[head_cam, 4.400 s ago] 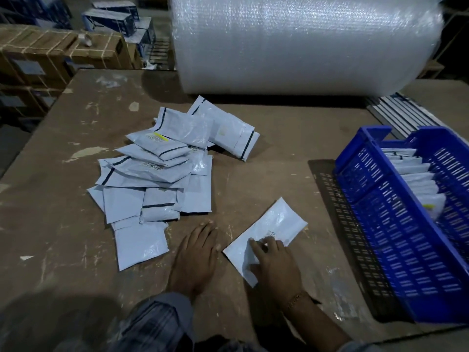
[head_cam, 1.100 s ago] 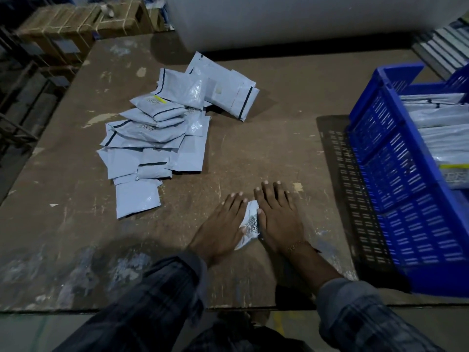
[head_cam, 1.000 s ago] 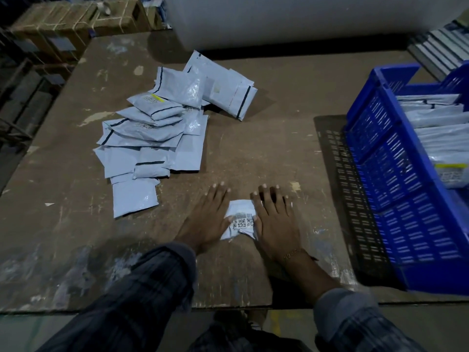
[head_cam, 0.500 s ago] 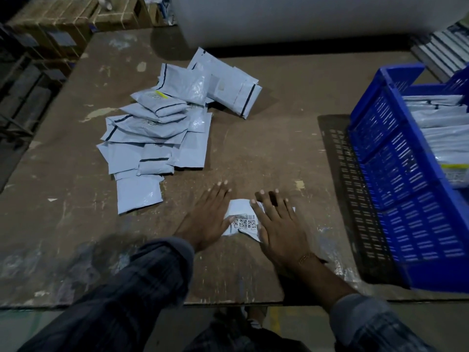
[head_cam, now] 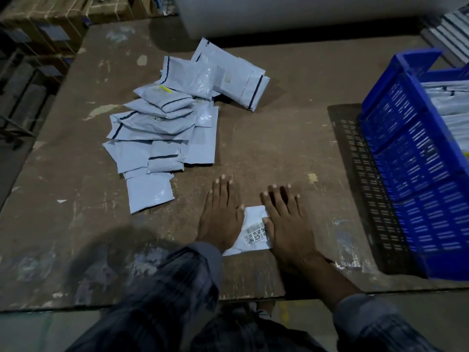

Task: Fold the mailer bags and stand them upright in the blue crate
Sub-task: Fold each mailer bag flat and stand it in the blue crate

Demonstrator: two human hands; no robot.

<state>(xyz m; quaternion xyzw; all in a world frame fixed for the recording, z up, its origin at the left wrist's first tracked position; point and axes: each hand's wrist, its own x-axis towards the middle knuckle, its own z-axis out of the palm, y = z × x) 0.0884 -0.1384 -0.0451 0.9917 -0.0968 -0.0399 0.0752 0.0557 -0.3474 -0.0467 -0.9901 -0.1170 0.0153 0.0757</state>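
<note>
A small folded white mailer bag (head_cam: 253, 228) with a barcode label lies flat on the brown table (head_cam: 279, 148) near its front edge. My left hand (head_cam: 222, 212) presses on the bag's left side with straight fingers. On the right side my right hand (head_cam: 285, 219) lies flat, its thumb on the label. A heap of several grey-white mailer bags (head_cam: 165, 123) lies at the table's back left. At the right stands the blue crate (head_cam: 411, 158), with several white bags (head_cam: 446, 100) upright in it.
A big roll of bubble wrap (head_cam: 304, 13) lies across the back of the table. Cardboard boxes (head_cam: 50, 21) stand beyond the left edge. A stack of flat grey items (head_cam: 449, 31) sits at the back right, behind the crate.
The bag went from long and unfolded to a small folded packet. In the last second both hands slid apart over it and now press it flat.
</note>
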